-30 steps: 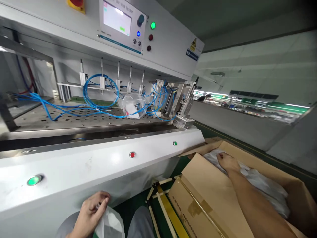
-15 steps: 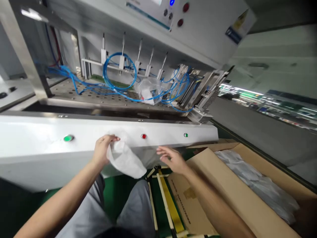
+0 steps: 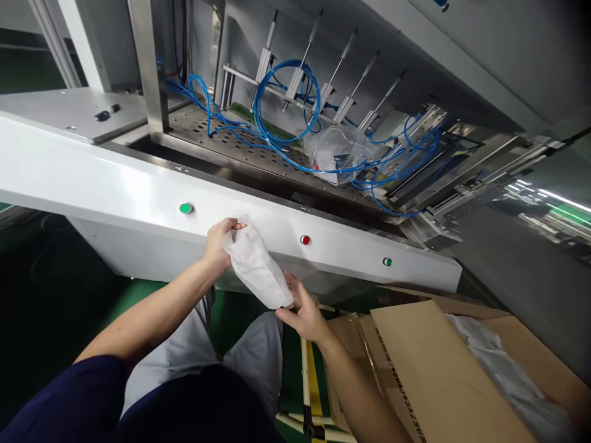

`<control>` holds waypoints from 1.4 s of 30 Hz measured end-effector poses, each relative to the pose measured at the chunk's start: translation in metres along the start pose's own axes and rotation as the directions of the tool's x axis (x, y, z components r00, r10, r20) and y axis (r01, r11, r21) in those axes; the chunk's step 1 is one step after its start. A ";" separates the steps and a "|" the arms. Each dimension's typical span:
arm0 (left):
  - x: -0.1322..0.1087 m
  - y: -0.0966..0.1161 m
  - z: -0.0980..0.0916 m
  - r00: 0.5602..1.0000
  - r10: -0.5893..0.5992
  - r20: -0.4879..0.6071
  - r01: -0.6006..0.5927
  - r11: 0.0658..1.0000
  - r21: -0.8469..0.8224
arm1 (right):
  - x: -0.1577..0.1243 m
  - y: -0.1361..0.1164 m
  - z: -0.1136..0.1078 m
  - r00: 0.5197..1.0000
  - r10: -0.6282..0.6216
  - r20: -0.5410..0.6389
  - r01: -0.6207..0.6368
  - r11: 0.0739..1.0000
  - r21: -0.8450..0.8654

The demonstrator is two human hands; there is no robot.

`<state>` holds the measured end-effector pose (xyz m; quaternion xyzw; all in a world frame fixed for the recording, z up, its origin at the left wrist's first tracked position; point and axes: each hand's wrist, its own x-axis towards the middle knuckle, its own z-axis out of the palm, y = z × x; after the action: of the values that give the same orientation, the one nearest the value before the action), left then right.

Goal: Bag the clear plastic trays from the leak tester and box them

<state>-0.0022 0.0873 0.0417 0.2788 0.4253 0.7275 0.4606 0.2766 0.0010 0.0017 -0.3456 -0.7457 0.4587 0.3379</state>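
Note:
My left hand point(image 3: 219, 244) grips the upper end of a soft white bag point(image 3: 255, 267) in front of the machine's white front panel point(image 3: 115, 178). My right hand point(image 3: 302, 314) is lower, with its thumb and fingers closing on the bag's lower corner. To the right of my right forearm stands an open cardboard box point(image 3: 429, 375), holding pale plastic-wrapped sheets point(image 3: 508, 381). Neither hand touches the box.
Behind the panel, a perforated steel bed point(image 3: 207, 129) carries tangled blue pneumatic tubing point(image 3: 281, 117) and a clear plastic bag point(image 3: 335, 154). Several slim cylinders point(image 3: 346, 86) stand above it. A yellow-and-cream floor frame point(image 3: 309, 381) lies beyond my grey-trousered knees.
My right hand has left the box and come to the white bag. My left hand has lifted the bag higher against the panel. The whole view has tilted and swung toward the floor.

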 end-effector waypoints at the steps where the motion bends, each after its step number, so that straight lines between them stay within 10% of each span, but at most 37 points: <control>1: -0.003 0.001 0.000 1.000 -0.006 -0.010 0.006 1.000 -0.007 | -0.002 0.003 0.002 1.000 0.003 -0.028 -0.004 1.000 -0.017; 6: -0.021 0.008 0.002 0.994 0.109 0.006 -0.109 0.994 0.023 | -0.001 0.015 -0.002 0.991 0.060 -0.119 -0.071 0.994 -0.089; 10: -0.030 0.009 -0.001 0.940 0.257 0.223 -0.294 0.944 0.152 | 0.009 0.006 -0.015 0.945 0.135 -0.299 -0.167 0.983 -0.082; 17: -0.040 -0.005 0.002 0.810 0.062 0.584 -0.340 0.861 0.379 | 0.025 -0.048 0.004 0.976 0.192 -0.105 -0.198 0.979 -0.050; 23: -0.043 -0.014 0.006 0.728 -0.054 0.684 -0.311 0.863 0.398 | 0.039 -0.025 0.023 0.923 0.380 -0.061 -0.384 0.901 -0.199; 31: -0.053 -0.022 -0.018 0.878 -0.010 0.478 -0.245 0.849 0.468 | 0.020 0.000 0.007 0.860 0.371 -0.350 -0.421 0.904 -0.078; 39: -0.101 -0.010 -0.022 0.632 -0.247 0.734 -0.390 0.718 0.577 | 0.002 -0.006 0.010 0.892 0.133 -0.431 -0.315 0.869 -0.382; 42: -0.097 -0.018 -0.019 0.647 -0.268 0.714 -0.437 0.638 0.635 | 0.000 -0.009 0.011 0.892 0.044 -0.450 -0.265 0.856 -0.443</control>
<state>0.0306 -0.0036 0.0155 0.7440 0.4422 0.3128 0.3912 0.2661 -0.0068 0.0058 -0.5715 -0.7151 0.1931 0.3533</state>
